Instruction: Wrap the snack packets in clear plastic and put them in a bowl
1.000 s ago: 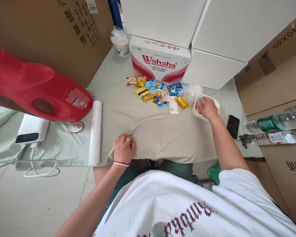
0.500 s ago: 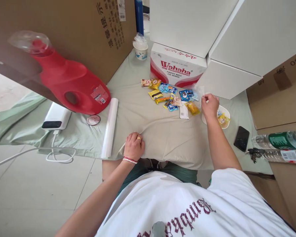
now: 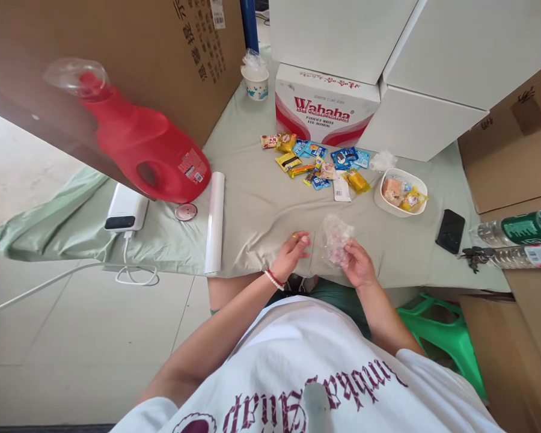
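My right hand (image 3: 359,264) grips a crumpled piece of clear plastic wrap (image 3: 336,240) near the table's front edge. To its left, my left hand (image 3: 292,257) is held with fingers apart and loosely bent, holding nothing and just short of the wrap. Beyond them lie several small packaged snacks (image 3: 320,168) in blue, yellow and white wrappers. At the right stands a white bowl (image 3: 386,206) with a few wrapped snacks inside. Another crumpled clear plastic piece (image 3: 383,160) rests behind the bowl.
At left are a white roll (image 3: 215,222), a red jug (image 3: 153,150), a round pink lid (image 3: 186,211) and a white power bank (image 3: 126,207) with cable. A Wahaba carton (image 3: 324,108) and a paper cup (image 3: 255,84) stand behind. A phone (image 3: 451,231) and bottles (image 3: 523,228) lie right.
My right hand has come back from beside the bowl to the front edge with the plastic wrap. My left hand has lifted off the table edge, opened and moved right. The view has shifted slightly.
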{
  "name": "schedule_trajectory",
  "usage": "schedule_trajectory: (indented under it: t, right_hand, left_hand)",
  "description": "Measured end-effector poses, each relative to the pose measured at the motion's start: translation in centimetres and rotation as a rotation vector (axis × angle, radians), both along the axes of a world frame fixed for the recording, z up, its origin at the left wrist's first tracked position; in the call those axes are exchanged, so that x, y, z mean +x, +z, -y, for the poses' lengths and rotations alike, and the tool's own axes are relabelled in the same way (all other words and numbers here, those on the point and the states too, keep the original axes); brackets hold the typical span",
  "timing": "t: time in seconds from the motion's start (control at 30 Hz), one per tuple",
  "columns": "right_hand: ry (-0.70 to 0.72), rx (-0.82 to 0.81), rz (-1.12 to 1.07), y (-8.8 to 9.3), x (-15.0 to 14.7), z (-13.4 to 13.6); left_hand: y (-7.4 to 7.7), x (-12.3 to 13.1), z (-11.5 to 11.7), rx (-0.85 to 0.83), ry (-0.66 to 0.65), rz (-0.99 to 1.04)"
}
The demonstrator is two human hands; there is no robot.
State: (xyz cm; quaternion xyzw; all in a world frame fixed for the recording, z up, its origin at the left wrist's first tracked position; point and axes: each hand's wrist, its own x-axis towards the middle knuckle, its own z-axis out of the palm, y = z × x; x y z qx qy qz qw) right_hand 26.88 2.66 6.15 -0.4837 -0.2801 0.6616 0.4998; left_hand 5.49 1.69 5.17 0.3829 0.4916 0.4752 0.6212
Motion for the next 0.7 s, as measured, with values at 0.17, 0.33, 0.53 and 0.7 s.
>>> schedule_trajectory:
  t: [0.17, 0.33, 0.53, 0.7]
  right_hand:
    - [0.239, 0.081, 0.075, 1.3, -1.7, 0.2]
    - [0.052, 0.118, 0.102, 1.3, 0.1, -2.5]
    - [0.285, 0.086, 0.134, -0.7, -0.7, -3.4]
    - [0.364, 0.121, 0.349, -1.9, -2.0, -2.7]
  left_hand:
    - [0.0, 1.1, -0.7, -0.102, 0.048, 0.257]
    - [1.8, -1.9, 0.9, -0.096, -0.062, 0.514]
    - [3.9, -3.1, 2.6, -0.06, -0.201, 0.561]
    - [2.5, -5.3, 2.1, -0.122, 0.008, 0.522]
